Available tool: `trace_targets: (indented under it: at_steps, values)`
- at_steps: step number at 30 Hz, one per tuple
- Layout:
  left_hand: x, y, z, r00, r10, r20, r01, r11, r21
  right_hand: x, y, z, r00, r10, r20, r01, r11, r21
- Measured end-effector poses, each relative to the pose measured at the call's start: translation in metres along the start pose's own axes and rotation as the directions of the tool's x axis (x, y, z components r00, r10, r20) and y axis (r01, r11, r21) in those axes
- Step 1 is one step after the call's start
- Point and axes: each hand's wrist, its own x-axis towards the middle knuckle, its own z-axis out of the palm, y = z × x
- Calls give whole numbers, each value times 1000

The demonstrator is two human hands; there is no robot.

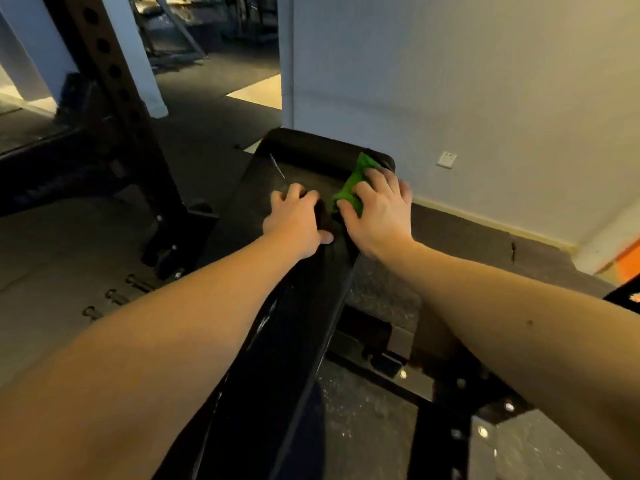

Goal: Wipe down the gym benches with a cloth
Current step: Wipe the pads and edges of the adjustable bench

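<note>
Pressing a green cloth flat under the spread right hand, near the far right corner of the black surface. Resting the left hand (fingers relaxed, holding nothing) just beside it.

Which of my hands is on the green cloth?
The right hand, spread over the green cloth at the far end of the bench; the left hand rests bare beside it.

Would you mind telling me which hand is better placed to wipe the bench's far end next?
Right: the right hand presses the green cloth on the bench near that end; the left hand has no cloth.
</note>
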Motion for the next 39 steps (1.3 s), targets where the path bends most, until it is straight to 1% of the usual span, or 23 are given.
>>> trace_targets:
  at_steps: [2, 4, 6, 7, 10, 13, 15, 17, 18, 20, 23, 26, 29, 31, 33, 36, 39]
  values:
    - [2, -3, 3, 1000, 5, -15, -5, 1000, 15, 12, 9, 0, 994, -109, -27, 108, 993, -54]
    - [0, -5, 4, 999, 27, -24, -26, 999, 36, 27, 16, -3, 985, -169, 38, 171, 984, -59]
    - [-1, -7, 3, 998, 56, -31, -54, 996, 70, 37, 18, -7, 979, -151, 140, 161, 985, -60]
    - [-1, -9, 2, 997, 66, -28, -64, 995, 81, 39, 19, -7, 973, -136, 189, 155, 984, -91]
    - [-5, -11, -1, 995, 94, -31, -89, 989, 117, 36, 20, -4, 964, -97, 247, 145, 972, -184]
    - [-4, -12, 1, 992, 93, -84, -79, 983, 165, 34, 17, 0, 969, -70, 237, 123, 968, -218]
    - [-2, -13, 3, 994, 25, -102, -7, 985, 175, 35, 12, 2, 971, -82, 225, 134, 964, -229]
    - [-3, -15, -1, 995, -41, -87, 53, 989, 136, 32, 6, 4, 976, -102, 194, 146, 962, -230]
    - [-4, -16, -3, 996, -52, -71, 60, 992, 108, 28, 3, 5, 977, -123, 174, 163, 959, -232]
    - [-8, -21, -7, 998, -34, -44, 38, 995, 93, 16, -2, 7, 974, -185, 131, 211, 951, -227]
    - [-10, -27, -7, 999, 36, -6, -35, 990, 134, -8, -4, 14, 959, -271, 82, 281, 944, -172]
    - [-8, -36, -2, 998, 60, -15, -58, 992, 116, -26, 1, 19, 927, -361, 104, 373, 915, -154]
    - [-5, -41, -4, 997, 78, -27, -74, 990, 124, -17, 10, 10, 905, -398, 150, 417, 899, -136]
    - [-4, -45, -5, 996, 88, -12, -86, 990, 112, 7, 19, 7, 919, -356, 169, 379, 916, -132]
    - [-3, -51, -4, 995, 97, -7, -96, 994, 56, 43, 29, 3, 958, -241, 156, 261, 957, -124]
    - [-1, -57, -3, 993, 115, -12, -114, 992, 62, 87, 33, 3, 987, -79, 138, 100, 984, -150]
    - [1, -60, -4, 991, 132, -21, -130, 988, 89, 100, 26, 15, 998, 2, 59, 7, 986, -164]
